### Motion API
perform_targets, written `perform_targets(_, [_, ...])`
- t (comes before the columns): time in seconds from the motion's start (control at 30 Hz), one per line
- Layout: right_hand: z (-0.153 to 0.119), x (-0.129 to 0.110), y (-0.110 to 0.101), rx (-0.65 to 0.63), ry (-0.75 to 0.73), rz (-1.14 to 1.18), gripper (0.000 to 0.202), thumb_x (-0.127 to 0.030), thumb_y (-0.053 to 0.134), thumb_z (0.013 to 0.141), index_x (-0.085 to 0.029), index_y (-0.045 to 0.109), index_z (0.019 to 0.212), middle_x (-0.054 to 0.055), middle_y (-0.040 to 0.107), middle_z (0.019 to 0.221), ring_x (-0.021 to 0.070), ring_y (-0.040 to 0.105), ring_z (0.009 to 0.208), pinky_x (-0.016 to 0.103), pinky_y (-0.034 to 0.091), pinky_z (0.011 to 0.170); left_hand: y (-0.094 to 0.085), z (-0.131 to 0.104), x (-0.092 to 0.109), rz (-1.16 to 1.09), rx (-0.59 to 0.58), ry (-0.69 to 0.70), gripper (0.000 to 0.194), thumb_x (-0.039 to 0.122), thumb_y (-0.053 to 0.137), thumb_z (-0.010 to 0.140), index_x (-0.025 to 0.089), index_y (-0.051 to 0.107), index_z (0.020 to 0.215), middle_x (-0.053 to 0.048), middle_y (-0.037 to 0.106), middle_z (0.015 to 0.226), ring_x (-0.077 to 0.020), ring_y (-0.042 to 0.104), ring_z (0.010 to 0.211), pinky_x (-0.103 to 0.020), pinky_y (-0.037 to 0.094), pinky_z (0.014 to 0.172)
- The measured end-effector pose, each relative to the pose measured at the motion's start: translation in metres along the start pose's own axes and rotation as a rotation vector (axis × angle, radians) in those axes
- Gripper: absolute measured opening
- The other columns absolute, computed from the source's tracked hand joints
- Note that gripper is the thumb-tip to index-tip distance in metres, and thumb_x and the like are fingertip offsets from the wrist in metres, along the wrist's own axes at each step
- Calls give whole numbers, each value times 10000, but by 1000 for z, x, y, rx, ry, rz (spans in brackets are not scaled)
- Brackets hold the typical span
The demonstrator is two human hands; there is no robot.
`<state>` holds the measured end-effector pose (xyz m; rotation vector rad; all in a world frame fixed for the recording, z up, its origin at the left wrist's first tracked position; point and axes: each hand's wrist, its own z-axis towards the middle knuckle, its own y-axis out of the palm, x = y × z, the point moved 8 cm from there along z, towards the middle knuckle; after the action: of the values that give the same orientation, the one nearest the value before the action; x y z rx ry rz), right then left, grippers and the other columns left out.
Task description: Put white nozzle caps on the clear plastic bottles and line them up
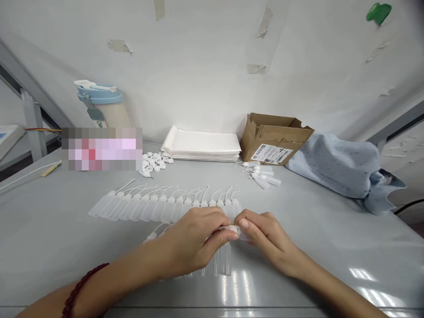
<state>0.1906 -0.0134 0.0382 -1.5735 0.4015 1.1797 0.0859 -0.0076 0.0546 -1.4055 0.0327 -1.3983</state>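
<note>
Close together over the grey table [291, 291], my two hands hold one small clear plastic tube [244, 236] with a white cap [233, 229]. My left hand [192, 240] pinches the cap between thumb and fingers. The fingers of my right hand [270, 236] are closed round the tube's body, the thumb against the cap end. Just beyond lies a row of capped tubes [154, 207] with thin white tails pointing away. Another row of tubes [225, 259] lies partly hidden under my left hand and forearm.
Loose white caps [156, 162] lie in a pile at the back left, near a blue-lidded bottle [102, 104] and a blurred-out patch. Stacked white padded sheets [205, 143] stand against the wall. Several tubes [263, 176] lie before a cardboard box [274, 137]; light blue cloth [338, 165] is beside it.
</note>
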Motion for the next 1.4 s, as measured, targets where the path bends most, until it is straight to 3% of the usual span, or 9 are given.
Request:
perform_targets(0.17, [3, 13, 2, -16, 157, 148, 457, -498, 300, 961, -195, 415, 638, -59, 314, 542, 88, 327, 489, 233, 289, 475, 3, -6, 15, 186, 69, 215, 166, 181, 448, 950, 108, 569, 864, -41, 580, 741, -142, 487, 680, -258, 419, 622])
perform_targets(0.3, [3, 26, 9, -58, 275, 353, 454, -539, 331, 942, -203, 380, 642, -78, 272, 518, 71, 248, 448, 217, 227, 420, 3, -7, 21, 306, 70, 289, 141, 112, 423, 939, 92, 558, 904, -79, 583, 820, -170, 494, 750, -297, 439, 672])
perform_targets(0.57, [6, 19, 8, -44, 226, 394, 443, -528, 358, 940, -189, 425, 663, -78, 263, 551, 68, 222, 467, 218, 212, 434, -1, -2, -4, 19, 10, -25, 102, 237, 525, 909, 155, 569, 949, -14, 593, 854, -121, 535, 735, -251, 431, 678])
perform_targets(0.7, [4, 13, -1, 38, 138, 233, 363, -485, 421, 932, -176, 519, 771, -58, 363, 588, 87, 332, 520, 224, 275, 484, -8, 1, -3, -37, 61, -82, 107, 225, 524, 889, 160, 598, 846, 13, 593, 749, -105, 528, 668, -235, 413, 649])
perform_targets(0.8, [3, 7, -7, 103, 50, 81, 239, -401, 490, 917, -174, 563, 897, -29, 489, 668, 102, 420, 573, 222, 332, 510, -16, 2, -11, -88, 108, -226, 213, 304, 509, 892, 160, 611, 773, 18, 567, 671, -109, 508, 628, -225, 400, 591])
perform_targets(0.9, [1, 0, -11, 163, -55, -39, 173, -314, 501, 919, -167, 573, 976, -4, 568, 742, 110, 474, 595, 225, 380, 531, -15, 0, -23, -173, 83, -381, 323, 403, 464, 911, 165, 613, 752, 16, 560, 662, -114, 498, 626, -216, 383, 545])
perform_targets(1.03, [-1, -7, -13, 208, -173, -133, 148, -246, 493, 923, -156, 569, 1012, 19, 606, 795, 117, 506, 611, 233, 409, 553, -8, -1, -29, -317, 21, -441, 365, 451, 448, 915, 169, 606, 746, 20, 563, 662, -115, 518, 626, -217, 406, 563])
perform_targets(1.2, [0, -7, -13, 180, -168, -127, 148, -250, 489, 932, -170, 588, 1009, -1, 597, 741, 116, 510, 597, 232, 398, 559, -9, -1, -25, -257, 29, -383, 322, 397, 455, 925, 170, 642, 795, 24, 563, 648, -108, 509, 614, -218, 412, 575])
perform_targets(1.4, [4, 4, -9, 68, 12, 48, 288, -375, 437, 951, -168, 622, 875, -48, 443, 586, 93, 391, 512, 232, 313, 510, -18, 2, -6, -34, 124, -123, 196, 227, 472, 927, 159, 635, 841, 14, 611, 707, -100, 518, 627, -219, 406, 598])
